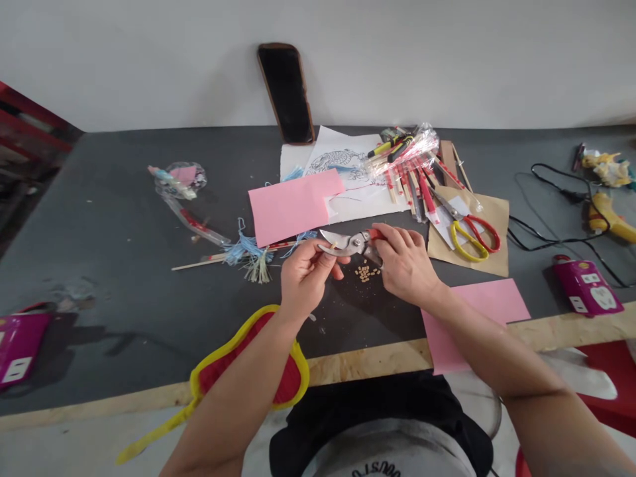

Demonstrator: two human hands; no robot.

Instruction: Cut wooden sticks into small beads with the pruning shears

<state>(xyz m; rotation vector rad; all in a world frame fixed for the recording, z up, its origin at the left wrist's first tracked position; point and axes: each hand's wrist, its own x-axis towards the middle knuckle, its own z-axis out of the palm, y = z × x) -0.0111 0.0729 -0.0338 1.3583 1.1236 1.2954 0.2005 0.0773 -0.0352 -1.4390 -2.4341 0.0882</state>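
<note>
Pruning shears (356,244) with red handles are gripped by my right hand (403,262), their blades pointing left and parted. My left hand (309,271) pinches a small pale piece (334,246) between the blades; its fingers are closed around it. Below the shears lies a small pile of short wooden bits (366,271) on the dark tabletop (209,298). Just left of my left hand are blue tassels (243,248) and thin sticks (199,262). A pink sheet (293,205) lies beyond my hands.
A phone (287,93) leans on the wall. Scissors (470,228) rest on brown paper (497,218), near bagged red-and-white sticks (407,159). A yellow glue gun (609,215) with a black cord is at right. A red-and-yellow fan shape (285,384) overlaps the front edge.
</note>
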